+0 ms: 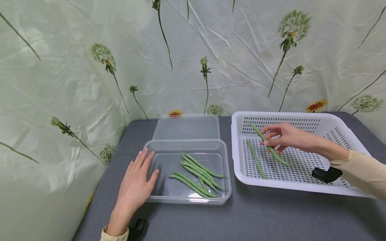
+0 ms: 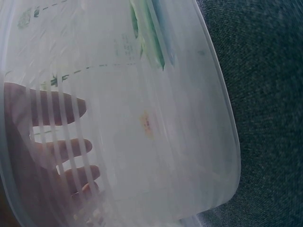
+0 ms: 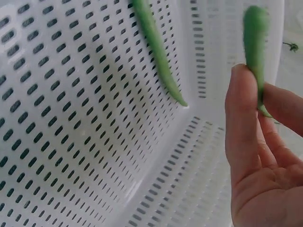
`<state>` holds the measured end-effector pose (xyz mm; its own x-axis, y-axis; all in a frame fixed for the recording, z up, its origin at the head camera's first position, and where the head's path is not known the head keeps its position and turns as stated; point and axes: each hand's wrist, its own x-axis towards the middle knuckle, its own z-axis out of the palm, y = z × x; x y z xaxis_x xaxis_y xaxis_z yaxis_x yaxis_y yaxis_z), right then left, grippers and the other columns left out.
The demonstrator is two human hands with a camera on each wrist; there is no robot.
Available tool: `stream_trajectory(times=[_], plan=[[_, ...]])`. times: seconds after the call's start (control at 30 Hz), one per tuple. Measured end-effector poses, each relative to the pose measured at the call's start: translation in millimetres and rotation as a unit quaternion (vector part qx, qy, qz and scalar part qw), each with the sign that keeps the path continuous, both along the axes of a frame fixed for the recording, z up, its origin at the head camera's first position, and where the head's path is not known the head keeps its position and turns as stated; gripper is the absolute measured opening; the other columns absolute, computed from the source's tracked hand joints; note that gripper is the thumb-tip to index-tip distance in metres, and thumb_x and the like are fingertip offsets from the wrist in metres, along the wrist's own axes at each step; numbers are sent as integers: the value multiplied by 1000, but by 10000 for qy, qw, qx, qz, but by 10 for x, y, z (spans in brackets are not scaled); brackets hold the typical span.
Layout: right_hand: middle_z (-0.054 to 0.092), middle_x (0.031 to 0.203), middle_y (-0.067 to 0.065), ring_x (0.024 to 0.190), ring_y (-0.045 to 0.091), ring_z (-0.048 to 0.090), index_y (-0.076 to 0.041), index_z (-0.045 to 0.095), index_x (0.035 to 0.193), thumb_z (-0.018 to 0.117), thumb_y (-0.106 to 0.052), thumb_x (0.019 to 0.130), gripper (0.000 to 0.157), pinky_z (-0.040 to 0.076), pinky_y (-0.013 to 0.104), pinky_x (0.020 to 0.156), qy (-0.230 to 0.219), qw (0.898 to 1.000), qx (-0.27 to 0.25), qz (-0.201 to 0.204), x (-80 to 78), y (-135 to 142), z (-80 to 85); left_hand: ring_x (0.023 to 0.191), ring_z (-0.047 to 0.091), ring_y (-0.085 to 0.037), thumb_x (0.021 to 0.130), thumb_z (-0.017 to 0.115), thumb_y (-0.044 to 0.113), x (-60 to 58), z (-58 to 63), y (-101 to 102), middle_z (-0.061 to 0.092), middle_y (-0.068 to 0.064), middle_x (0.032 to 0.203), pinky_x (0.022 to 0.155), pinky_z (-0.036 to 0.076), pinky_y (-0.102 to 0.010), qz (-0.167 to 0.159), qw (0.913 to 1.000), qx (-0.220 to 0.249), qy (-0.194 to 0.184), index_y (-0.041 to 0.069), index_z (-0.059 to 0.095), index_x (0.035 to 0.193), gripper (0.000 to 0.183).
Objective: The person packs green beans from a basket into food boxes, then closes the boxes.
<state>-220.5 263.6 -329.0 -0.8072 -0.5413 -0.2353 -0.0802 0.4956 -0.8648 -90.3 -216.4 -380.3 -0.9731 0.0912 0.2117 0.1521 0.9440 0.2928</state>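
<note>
Dandelion-printed sheeting [image 1: 181, 90] backs the desk [image 1: 256, 217]. At frame right, the right hand [image 1: 286, 135] pinches a green bean [image 1: 274, 155] mid-length over the perforated basket [image 1: 286, 188]; likely light, crisp, snappable, it suits a gentle grip there. The left hand [image 1: 135, 182], fingers straight, holds nothing.

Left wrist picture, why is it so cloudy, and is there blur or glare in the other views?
Left wrist view: hazy, as the left hand shows through the translucent container, with pale streaks across it; right wrist view: the held bean is blurred at its upper end; head view: clearer overall, with a glint on the container's near edge and soft shadow below the white basket.
</note>
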Motion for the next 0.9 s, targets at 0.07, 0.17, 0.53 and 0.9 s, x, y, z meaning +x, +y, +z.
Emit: stream_trajectory(times=[0.07, 0.17, 0.53, 0.9], plan=[[66, 105, 24, 81, 26, 68, 6, 50, 131, 70, -14, 92, 48, 60, 43, 64, 109, 9999, 3, -10, 28, -15, 25, 147, 19, -34, 98, 59, 26, 4, -2, -3, 26, -17, 159, 114, 17, -59, -3, 10000, 18, -5, 5, 38, 151, 61], [65, 105, 24, 80, 24, 67, 6, 51, 131, 70, -14, 92, 48, 60, 44, 64, 270, 9996, -49, 1, 59, -40, 60, 147, 18, -34, 98, 59, 26, 8, 0, -7, 26, -17, 159, 114, 17, -59, -13, 10000, 58, -7, 4, 38, 151, 61], [63, 109, 22, 84, 27, 67, 1, 52, 133, 70, -19, 93, 48, 59, 42, 69, 590, 9979, -194, -200, 136, -127, 167, 148, 18, -33, 99, 59, 27, 4, -10, -9, 25, -16, 159, 115, 16, -58, -6, 10000, -5, -3, 5, 37, 151, 61], [68, 109, 17, 88, 31, 70, -2, 49, 139, 65, -21, 97, 49, 60, 43, 72, 915, 9942, -518, -206, 211, -360, 263, 148, 17, -32, 99, 59, 28, 0, -7, -6, 25, -16, 159, 115, 15, -58, 17, 10000, -68, -10, 6, 38, 151, 61]])
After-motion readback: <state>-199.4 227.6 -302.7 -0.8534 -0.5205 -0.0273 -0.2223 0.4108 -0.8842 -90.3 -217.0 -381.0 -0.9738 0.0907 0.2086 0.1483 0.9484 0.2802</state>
